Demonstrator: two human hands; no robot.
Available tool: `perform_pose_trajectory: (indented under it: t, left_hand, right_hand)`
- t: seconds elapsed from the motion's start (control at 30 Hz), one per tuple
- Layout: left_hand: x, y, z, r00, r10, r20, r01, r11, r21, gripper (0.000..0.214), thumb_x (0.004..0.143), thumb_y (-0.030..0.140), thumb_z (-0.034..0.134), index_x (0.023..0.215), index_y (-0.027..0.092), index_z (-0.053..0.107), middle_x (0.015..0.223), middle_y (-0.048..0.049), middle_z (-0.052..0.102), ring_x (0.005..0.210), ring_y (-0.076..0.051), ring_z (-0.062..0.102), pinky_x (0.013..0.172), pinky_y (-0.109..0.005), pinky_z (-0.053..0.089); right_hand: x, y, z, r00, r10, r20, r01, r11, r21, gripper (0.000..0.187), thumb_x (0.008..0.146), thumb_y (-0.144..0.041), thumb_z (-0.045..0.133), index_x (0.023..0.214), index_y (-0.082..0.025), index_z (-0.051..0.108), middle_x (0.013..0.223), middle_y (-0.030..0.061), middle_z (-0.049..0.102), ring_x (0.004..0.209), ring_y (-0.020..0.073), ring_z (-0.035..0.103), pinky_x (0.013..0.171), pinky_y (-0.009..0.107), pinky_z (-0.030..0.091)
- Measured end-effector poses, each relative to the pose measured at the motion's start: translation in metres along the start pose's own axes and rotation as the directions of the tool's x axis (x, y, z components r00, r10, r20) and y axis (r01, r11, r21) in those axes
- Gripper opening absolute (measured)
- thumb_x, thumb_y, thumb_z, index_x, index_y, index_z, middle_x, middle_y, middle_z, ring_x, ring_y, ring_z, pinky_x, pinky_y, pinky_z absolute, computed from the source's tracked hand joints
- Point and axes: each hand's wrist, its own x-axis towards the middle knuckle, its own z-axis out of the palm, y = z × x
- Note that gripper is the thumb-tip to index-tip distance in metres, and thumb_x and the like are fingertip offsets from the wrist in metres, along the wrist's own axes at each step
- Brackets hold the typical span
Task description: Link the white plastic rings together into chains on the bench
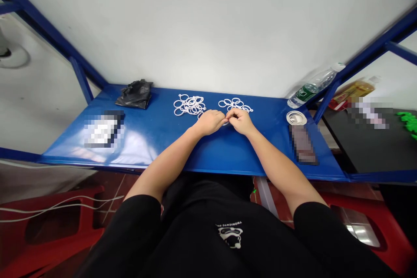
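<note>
Over the middle of the blue table my left hand (211, 122) and my right hand (241, 120) meet, fingertips pinched together. Between them a bit of a white ring (226, 124) shows; the fingers hide most of it. Beyond my left hand lies a tangled pile of white rings (189, 105), some with a small eyelet on the rim. A second, smaller group of white rings (235, 104) lies just past my right hand, which covers its near edge.
A crumpled black plastic bag (135, 94) and a blurred-out flat object (104, 129) lie to the left. On the right are a water bottle (314, 87), a white coil (296, 118) and a blurred dark object (303, 144). Blue frame bars flank the table.
</note>
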Motion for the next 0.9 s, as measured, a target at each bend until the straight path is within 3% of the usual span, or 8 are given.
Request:
perform_pose_trajectory:
  t: [0.13, 0.23, 0.33, 0.4, 0.5, 0.6, 0.7, 0.9]
  left_hand:
    - [0.001, 0.002, 0.003, 0.999, 0.03, -0.037, -0.031, 0.999, -0.038, 0.043, 0.113, 0.044, 0.041, 0.095, 0.017, 0.069, 0.09, -0.0112, 0.072, 0.088, -0.024, 0.069, 0.08, -0.038, 0.049]
    - [0.001, -0.004, -0.003, 0.989, 0.002, -0.149, -0.012, 0.998, -0.069, 0.043, 0.114, 0.044, 0.039, 0.097, 0.018, 0.07, 0.102, -0.0127, 0.075, 0.096, -0.024, 0.069, 0.087, -0.04, 0.051]
    - [-0.004, -0.022, -0.016, 0.944, -0.122, -0.307, 0.101, 0.991, -0.082, 0.044, 0.113, 0.044, 0.04, 0.09, 0.02, 0.069, 0.107, -0.0123, 0.075, 0.101, -0.024, 0.068, 0.094, -0.043, 0.051]
    - [-0.01, -0.039, -0.024, 0.874, -0.248, -0.418, 0.236, 0.968, -0.082, 0.046, 0.113, 0.045, 0.04, 0.086, 0.021, 0.068, 0.102, -0.0117, 0.075, 0.099, -0.024, 0.068, 0.095, -0.045, 0.05]
    - [-0.021, -0.064, -0.029, 0.766, -0.385, -0.514, 0.415, 0.908, -0.061, 0.047, 0.112, 0.051, 0.043, 0.087, 0.021, 0.069, 0.1, -0.0113, 0.075, 0.096, -0.024, 0.065, 0.093, -0.045, 0.047]
    - [-0.03, -0.078, -0.026, 0.71, -0.47, -0.525, 0.526, 0.849, -0.048, 0.053, 0.109, 0.059, 0.051, 0.083, 0.017, 0.069, 0.097, -0.0123, 0.076, 0.092, -0.022, 0.063, 0.089, -0.045, 0.044]
    - [-0.031, -0.077, -0.021, 0.689, -0.527, -0.497, 0.574, 0.816, -0.071, 0.053, 0.102, 0.063, 0.061, 0.074, 0.019, 0.066, 0.089, -0.0116, 0.075, 0.089, -0.024, 0.064, 0.087, -0.046, 0.042]
    - [-0.019, -0.062, -0.019, 0.712, -0.556, -0.429, 0.583, 0.809, -0.079, 0.038, 0.102, 0.052, 0.062, 0.079, 0.022, 0.068, 0.098, -0.0117, 0.077, 0.099, -0.029, 0.067, 0.097, -0.05, 0.043]
  right_hand:
    - [0.001, -0.003, 0.001, 1.0, -0.027, -0.009, 0.027, 0.999, -0.037, 0.016, 0.076, -0.015, 0.055, 0.072, -0.022, 0.068, 0.074, 0.0009, 0.071, 0.071, 0.018, 0.063, 0.072, 0.033, 0.05]
    - [0.002, -0.007, -0.002, 0.999, -0.042, -0.033, 0.041, 0.998, -0.051, 0.031, 0.084, -0.018, 0.057, 0.106, -0.024, 0.076, 0.106, 0.0048, 0.076, 0.08, 0.0188, 0.066, 0.079, 0.035, 0.055]
    - [0.004, -0.009, -0.018, 0.992, -0.032, -0.12, 0.011, 0.986, -0.169, 0.051, 0.087, -0.021, 0.064, 0.138, -0.028, 0.068, 0.14, 0.009, 0.067, 0.08, 0.0182, 0.065, 0.08, 0.037, 0.057]
    - [0.006, -0.006, -0.034, 0.991, -0.007, -0.131, -0.034, 0.951, -0.309, 0.044, 0.088, -0.021, 0.065, 0.131, -0.026, 0.073, 0.129, 0.0094, 0.071, 0.08, 0.0203, 0.064, 0.084, 0.041, 0.057]
    - [0.008, 0.003, -0.059, 0.995, 0.096, -0.037, -0.102, 0.88, -0.465, 0.034, 0.084, -0.016, 0.066, 0.115, -0.024, 0.079, 0.111, 0.008, 0.076, 0.089, 0.0248, 0.067, 0.088, 0.041, 0.055]
    - [0.008, 0.013, -0.071, 0.981, 0.19, 0.036, -0.137, 0.812, -0.568, 0.036, 0.078, -0.008, 0.067, 0.108, -0.024, 0.08, 0.112, 0.0083, 0.078, 0.098, 0.0271, 0.068, 0.088, 0.039, 0.053]
    - [0.006, 0.021, -0.075, 0.964, 0.237, 0.12, -0.123, 0.8, -0.588, 0.041, 0.076, -0.001, 0.063, 0.104, -0.025, 0.081, 0.114, 0.0061, 0.079, 0.098, 0.0257, 0.07, 0.086, 0.036, 0.052]
    - [0.004, 0.024, -0.08, 0.928, 0.272, 0.254, -0.104, 0.846, -0.523, 0.034, 0.073, -0.006, 0.074, 0.1, -0.026, 0.081, 0.1, 0.002, 0.08, 0.087, 0.021, 0.07, 0.077, 0.031, 0.051]
